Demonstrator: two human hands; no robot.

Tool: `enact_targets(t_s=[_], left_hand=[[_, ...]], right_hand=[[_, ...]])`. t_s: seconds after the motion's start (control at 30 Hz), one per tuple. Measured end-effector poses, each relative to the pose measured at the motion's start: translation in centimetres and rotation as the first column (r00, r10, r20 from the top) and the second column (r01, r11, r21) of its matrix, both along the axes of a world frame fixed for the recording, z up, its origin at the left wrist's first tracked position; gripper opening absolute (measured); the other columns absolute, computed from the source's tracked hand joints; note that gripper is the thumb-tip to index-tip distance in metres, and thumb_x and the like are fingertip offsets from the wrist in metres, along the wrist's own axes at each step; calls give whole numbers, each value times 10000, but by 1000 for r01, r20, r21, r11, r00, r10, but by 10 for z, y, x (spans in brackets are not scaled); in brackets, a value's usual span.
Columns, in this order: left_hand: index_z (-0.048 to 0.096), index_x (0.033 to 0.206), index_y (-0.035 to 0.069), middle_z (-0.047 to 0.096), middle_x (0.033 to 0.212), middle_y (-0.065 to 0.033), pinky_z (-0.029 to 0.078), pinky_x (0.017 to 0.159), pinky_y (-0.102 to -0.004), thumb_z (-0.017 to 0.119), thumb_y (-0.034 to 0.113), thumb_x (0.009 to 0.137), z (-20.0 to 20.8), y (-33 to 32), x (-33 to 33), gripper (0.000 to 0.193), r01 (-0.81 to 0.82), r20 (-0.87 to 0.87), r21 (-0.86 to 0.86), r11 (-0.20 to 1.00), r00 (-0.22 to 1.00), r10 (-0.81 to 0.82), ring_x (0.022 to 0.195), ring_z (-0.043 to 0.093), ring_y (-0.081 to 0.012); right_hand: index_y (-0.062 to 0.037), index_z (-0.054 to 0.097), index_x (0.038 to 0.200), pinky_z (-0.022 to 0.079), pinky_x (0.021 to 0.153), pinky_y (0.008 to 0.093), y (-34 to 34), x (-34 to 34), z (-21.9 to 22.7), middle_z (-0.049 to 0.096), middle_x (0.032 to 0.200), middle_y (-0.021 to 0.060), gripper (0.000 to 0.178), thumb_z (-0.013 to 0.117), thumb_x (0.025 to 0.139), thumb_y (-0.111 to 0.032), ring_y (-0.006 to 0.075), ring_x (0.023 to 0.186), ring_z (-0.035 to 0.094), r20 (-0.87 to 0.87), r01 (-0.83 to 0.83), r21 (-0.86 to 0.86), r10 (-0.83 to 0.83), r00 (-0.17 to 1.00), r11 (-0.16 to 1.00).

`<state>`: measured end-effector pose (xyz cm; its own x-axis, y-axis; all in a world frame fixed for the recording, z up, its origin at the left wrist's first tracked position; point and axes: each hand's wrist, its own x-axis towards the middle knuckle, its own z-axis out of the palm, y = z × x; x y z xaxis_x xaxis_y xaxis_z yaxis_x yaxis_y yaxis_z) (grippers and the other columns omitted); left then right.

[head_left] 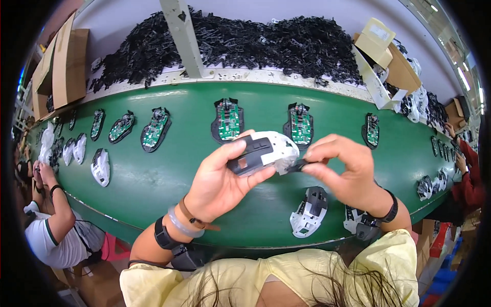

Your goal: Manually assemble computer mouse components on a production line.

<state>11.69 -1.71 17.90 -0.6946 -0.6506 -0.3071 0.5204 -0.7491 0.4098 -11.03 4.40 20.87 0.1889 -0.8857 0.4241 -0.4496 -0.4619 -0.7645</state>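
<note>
In my left hand (217, 179) is a computer mouse shell (271, 147), white at one end and dark grey at the other, tilted above the green work surface. My fingers and thumb wrap round its dark end. A small black plastic part (296, 166) is pinched between the thumb and fingers of my right hand (348, 166), against the white end of the shell. Another white and grey mouse shell (309, 212) lies below my hands. Partly hidden by my right wrist is a further shell (354, 217). Mouse bases with green circuit boards (228, 120) lie beyond my hands.
A long heap of small black plastic parts (245, 41) fills the shelf behind the green table (189, 153). A metal post (181, 38) rises at the shelf edge. Cardboard boxes (71, 64) stand at both ends. Co-workers (56, 220) sit left and right. One white shell (101, 167) lies left.
</note>
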Motion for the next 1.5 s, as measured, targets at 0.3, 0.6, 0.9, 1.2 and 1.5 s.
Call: enact_targets(t_s=[0.3, 0.6, 0.9, 1.2, 1.5], left_hand=[[489, 1242, -3, 569, 1218, -139, 522, 911, -376, 392, 282, 998, -3, 15, 33, 388, -44, -96, 20, 999, 994, 46, 1064, 592, -228], [500, 1216, -20, 606, 1158, -143, 482, 950, -377, 377, 308, 1002, -11, 14, 30, 411, -147, -29, 50, 988, 988, 149, 1049, 596, -232], [520, 1192, -2, 611, 1141, -103, 508, 928, -320, 372, 299, 1010, -25, 15, 37, 381, -122, -167, 52, 991, 977, 129, 1028, 607, -179], [356, 1319, 26, 534, 1180, -82, 493, 922, -309, 633, -55, 810, -14, 32, 24, 584, -320, 240, -325, 890, 882, 405, 1066, 568, -169], [383, 1270, 29, 548, 1116, -83, 522, 866, -302, 670, -74, 767, -18, 21, 44, 589, -32, 347, -467, 884, 912, 217, 1014, 590, -165]], right_hand=[[-28, 651, 840, 514, 603, 293, -35, 53, -7, 666, 816, 93, 201, 761, 679, 23, 223, 712, 648, -73, -205, -216, 193, 978, 955], [-37, 663, 847, 526, 599, 304, -44, 67, -19, 661, 815, 87, 209, 745, 659, 4, 235, 752, 655, -82, -195, -225, 181, 980, 955], [-24, 647, 915, 484, 741, 309, -49, 77, -14, 563, 954, 110, 244, 761, 706, -76, 241, 870, 567, -203, -45, -68, 30, 979, 997], [-9, 418, 1307, 448, 899, 291, -40, 68, -22, 511, 1210, 92, 498, 593, 842, -46, 139, 1081, 517, 235, -282, 502, 186, 954, 818], [-13, 364, 1327, 464, 917, 393, -16, 86, -22, 528, 1202, 228, 663, 645, 735, -111, 379, 1084, 561, -148, -18, 339, 72, 986, 941]])
